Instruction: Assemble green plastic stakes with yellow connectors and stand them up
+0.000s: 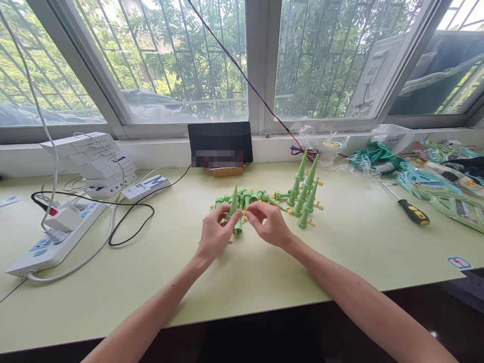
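Note:
My left hand (217, 229) is closed around a green plastic plant watering spike (234, 196), its pointed tip upward. From the spike's side a small yellow valve (244, 212) sticks out, and my right hand (270, 224) pinches it between thumb and fingers. Just behind both hands lies a loose heap of similar green spikes (260, 194), partly hidden by the fingers. To the right of my right hand, several watering spikes (308, 194) with yellow side valves stand upright in a close group.
A screwdriver (414, 212) lies on the right of the table (181, 297), near plastic-wrapped packets (459, 196). On the left are a power strip (56, 242), cables and stacked white boxes (94, 161). A black tablet (220, 143) leans by the window.

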`<state>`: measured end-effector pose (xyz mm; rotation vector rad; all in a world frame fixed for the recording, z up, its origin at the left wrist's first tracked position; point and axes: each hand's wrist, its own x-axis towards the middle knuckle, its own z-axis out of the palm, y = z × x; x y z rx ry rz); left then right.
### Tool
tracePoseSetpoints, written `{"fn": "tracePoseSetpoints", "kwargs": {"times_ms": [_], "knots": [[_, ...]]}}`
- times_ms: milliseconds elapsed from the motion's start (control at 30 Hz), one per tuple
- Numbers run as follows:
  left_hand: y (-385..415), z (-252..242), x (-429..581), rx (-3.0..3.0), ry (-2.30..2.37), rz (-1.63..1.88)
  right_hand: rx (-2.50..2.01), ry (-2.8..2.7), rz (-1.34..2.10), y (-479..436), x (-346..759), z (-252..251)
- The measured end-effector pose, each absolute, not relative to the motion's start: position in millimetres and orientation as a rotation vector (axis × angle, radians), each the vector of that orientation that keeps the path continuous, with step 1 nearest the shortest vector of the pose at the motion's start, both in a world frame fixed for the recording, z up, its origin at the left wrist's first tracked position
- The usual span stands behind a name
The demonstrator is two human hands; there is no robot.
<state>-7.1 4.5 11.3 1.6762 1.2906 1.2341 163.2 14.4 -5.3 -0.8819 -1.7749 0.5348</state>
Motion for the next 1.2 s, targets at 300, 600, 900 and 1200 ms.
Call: {"fn": "tracePoseSetpoints", "kwargs": {"times_ms": [300, 600, 900, 1200], "knots": [[3.9, 11.4, -6.0, 1.664, 1.287, 1.243, -0.877, -1.782, 0.525, 13.9, 162.2, -4.9], [2.4, 13.3, -5.2, 1.638, 1.284, 1.235, -0.868, -1.789, 0.537, 14.7, 162.0, -5.5], [0.3, 15.7, -4.2, 1.645, 1.304, 1.199, -0.858, -1.792, 0.513, 14.8, 161.7, -6.5], [0.4, 15.6, -3.8, 1.648, 1.293, 1.193, -0.857, -1.799, 0.497, 14.2, 161.7, -6.2]]}}
